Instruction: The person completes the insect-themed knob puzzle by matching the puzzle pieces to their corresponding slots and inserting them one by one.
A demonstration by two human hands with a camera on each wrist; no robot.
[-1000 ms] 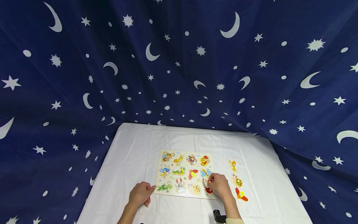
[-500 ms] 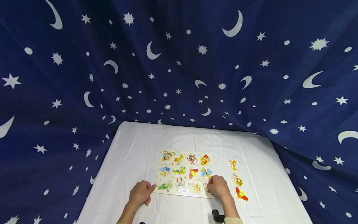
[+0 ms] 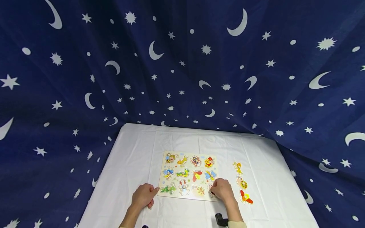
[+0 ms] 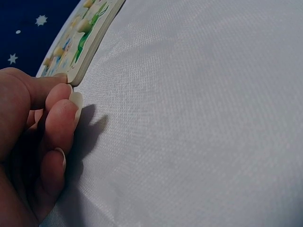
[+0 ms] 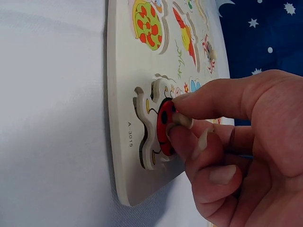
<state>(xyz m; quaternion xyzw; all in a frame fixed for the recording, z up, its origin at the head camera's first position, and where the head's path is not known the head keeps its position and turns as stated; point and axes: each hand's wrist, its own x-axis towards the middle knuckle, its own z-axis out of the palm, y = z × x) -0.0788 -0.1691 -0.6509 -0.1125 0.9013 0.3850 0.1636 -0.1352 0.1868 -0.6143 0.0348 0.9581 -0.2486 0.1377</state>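
Observation:
A wooden peg puzzle board with insect pictures lies on the white cloth. My left hand pinches the board's near left corner, thumb on top, as the left wrist view shows. At the near right corner my right hand pinches the wooden knob of a red ladybug piece between thumb and index finger. The ladybug piece lies at its cut-out, with a gap showing along one side. My fingers hide part of it. Several other knobbed pieces, such as the green grasshopper, sit in the board.
Right of the board lie three loose pieces in a column: an orange-yellow insect, a snail and a red-winged insect. A dark blue star-and-moon curtain surrounds the table.
My right hand has shifted slightly with the ladybug piece, which now lies lower and more hidden behind the fingers. The left hand stays on the corner.

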